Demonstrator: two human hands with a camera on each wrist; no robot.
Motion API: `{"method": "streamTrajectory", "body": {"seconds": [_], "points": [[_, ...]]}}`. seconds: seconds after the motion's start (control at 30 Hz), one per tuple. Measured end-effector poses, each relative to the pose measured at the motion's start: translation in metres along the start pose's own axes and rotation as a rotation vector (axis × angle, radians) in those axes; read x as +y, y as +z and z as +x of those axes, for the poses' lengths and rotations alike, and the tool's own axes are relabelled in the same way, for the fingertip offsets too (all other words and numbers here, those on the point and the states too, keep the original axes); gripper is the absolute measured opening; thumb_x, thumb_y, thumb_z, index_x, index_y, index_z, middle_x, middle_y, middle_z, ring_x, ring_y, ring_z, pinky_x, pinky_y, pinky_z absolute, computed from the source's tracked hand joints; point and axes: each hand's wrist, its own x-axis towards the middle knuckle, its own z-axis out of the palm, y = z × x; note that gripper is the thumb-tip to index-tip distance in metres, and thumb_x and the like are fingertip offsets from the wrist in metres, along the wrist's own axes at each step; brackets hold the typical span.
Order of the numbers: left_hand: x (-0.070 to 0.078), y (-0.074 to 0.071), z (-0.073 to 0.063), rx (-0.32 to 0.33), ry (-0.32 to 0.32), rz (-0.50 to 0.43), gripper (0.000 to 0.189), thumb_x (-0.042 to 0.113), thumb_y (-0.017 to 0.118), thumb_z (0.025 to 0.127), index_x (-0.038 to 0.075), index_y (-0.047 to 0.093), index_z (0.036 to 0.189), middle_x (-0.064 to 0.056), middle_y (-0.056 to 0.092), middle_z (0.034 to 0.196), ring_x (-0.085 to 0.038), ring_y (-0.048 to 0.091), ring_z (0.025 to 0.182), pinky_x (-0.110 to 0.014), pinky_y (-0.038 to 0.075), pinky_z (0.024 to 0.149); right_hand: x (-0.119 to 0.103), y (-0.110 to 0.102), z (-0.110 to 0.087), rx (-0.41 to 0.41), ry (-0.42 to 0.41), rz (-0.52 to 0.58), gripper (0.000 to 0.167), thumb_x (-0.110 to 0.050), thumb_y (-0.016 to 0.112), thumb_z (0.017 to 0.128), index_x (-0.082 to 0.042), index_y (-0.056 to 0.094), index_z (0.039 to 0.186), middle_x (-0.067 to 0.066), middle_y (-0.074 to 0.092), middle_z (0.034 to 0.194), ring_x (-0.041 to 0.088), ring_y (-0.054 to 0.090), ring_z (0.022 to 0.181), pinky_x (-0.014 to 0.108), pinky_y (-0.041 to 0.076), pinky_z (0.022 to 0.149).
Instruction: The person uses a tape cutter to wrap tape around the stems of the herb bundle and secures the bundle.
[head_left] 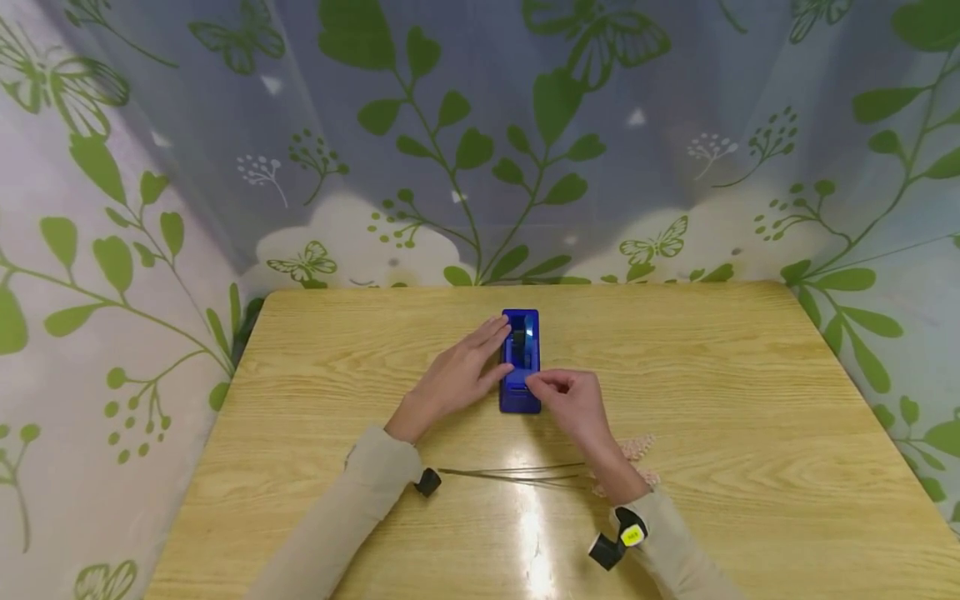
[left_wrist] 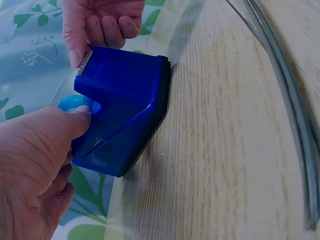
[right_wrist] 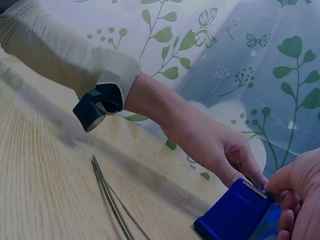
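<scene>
A blue tape dispenser (head_left: pixel 521 404) with a serrated metal cutter stands near the middle of the table, long side pointing away from me. A shiny blue tape roll (left_wrist: pixel 75 102) sits in its recess. My left hand (head_left: pixel 459 372) holds the dispenser from its left side, fingers toward the far end and thumb at the roll in the left wrist view. My right hand (head_left: pixel 573 400) is at the near end, thumb and index finger pinched together right at the cutter (right_wrist: pixel 255 188), where the end of the tape is. The clear tape itself hardly shows between the fingertips.
Thin flower stems (head_left: pixel 510 477) lie across the table nearer to me, their pale pink flower heads (head_left: pixel 637 447) partly hidden under the right forearm. The wooden table (head_left: pixel 315 350) ends at a curtain (head_left: pixel 480 167) with leaves and butterflies. A black camera is strapped to each wrist.
</scene>
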Motion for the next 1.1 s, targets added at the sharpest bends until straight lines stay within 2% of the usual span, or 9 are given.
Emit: {"method": "streamTrajectory", "body": {"seconds": [0.47, 0.67, 0.83, 0.93, 1.1], "points": [[0.004, 0.000, 0.001, 0.011, -0.003, -0.005, 0.064, 0.035, 0.057, 0.109, 0.003, 0.036, 0.160, -0.011, 0.028, 0.170, -0.028, 0.031, 0.155, -0.042, 0.042, 0.117, -0.001, 0.001, 0.000, -0.008, 0.067, 0.053, 0.023, -0.018, 0.078, 0.095, 0.003, 0.080, 0.102, -0.003, 0.070, 0.078, 0.009, 0.051, 0.071, 0.021, 0.039, 0.058], [0.004, -0.001, 0.000, 0.022, 0.000, -0.001, 0.065, 0.035, 0.058, 0.109, 0.002, 0.036, 0.160, -0.012, 0.029, 0.170, -0.029, 0.031, 0.155, -0.042, 0.041, 0.117, 0.000, 0.003, -0.009, -0.005, 0.111, 0.099, 0.025, -0.021, 0.078, 0.096, 0.003, 0.079, 0.102, 0.007, 0.075, 0.090, 0.014, 0.057, 0.083, 0.026, 0.044, 0.071], [0.004, -0.001, 0.001, 0.015, -0.004, 0.004, 0.065, 0.036, 0.058, 0.108, 0.002, 0.036, 0.160, -0.012, 0.029, 0.170, -0.030, 0.031, 0.155, -0.042, 0.041, 0.118, -0.001, 0.004, -0.016, -0.016, 0.157, 0.134, 0.026, -0.023, 0.077, 0.096, 0.002, 0.079, 0.102, 0.007, 0.074, 0.096, 0.017, 0.056, 0.091, 0.034, 0.043, 0.082], [0.004, 0.000, 0.001, 0.009, -0.010, 0.008, 0.065, 0.037, 0.057, 0.109, 0.002, 0.036, 0.160, -0.012, 0.028, 0.170, -0.030, 0.030, 0.155, -0.042, 0.041, 0.118, -0.002, 0.005, -0.021, -0.018, 0.173, 0.141, 0.026, -0.023, 0.077, 0.096, 0.003, 0.079, 0.101, 0.006, 0.073, 0.095, 0.017, 0.054, 0.090, 0.034, 0.042, 0.081], [0.004, 0.000, 0.001, 0.012, -0.017, 0.010, 0.065, 0.038, 0.056, 0.109, 0.001, 0.037, 0.159, -0.012, 0.029, 0.170, -0.029, 0.031, 0.155, -0.042, 0.040, 0.118, 0.000, 0.007, -0.027, -0.022, 0.190, 0.151, 0.024, -0.022, 0.076, 0.095, 0.002, 0.076, 0.096, -0.003, 0.059, 0.075, 0.014, 0.048, 0.075, 0.028, 0.039, 0.069]]}}
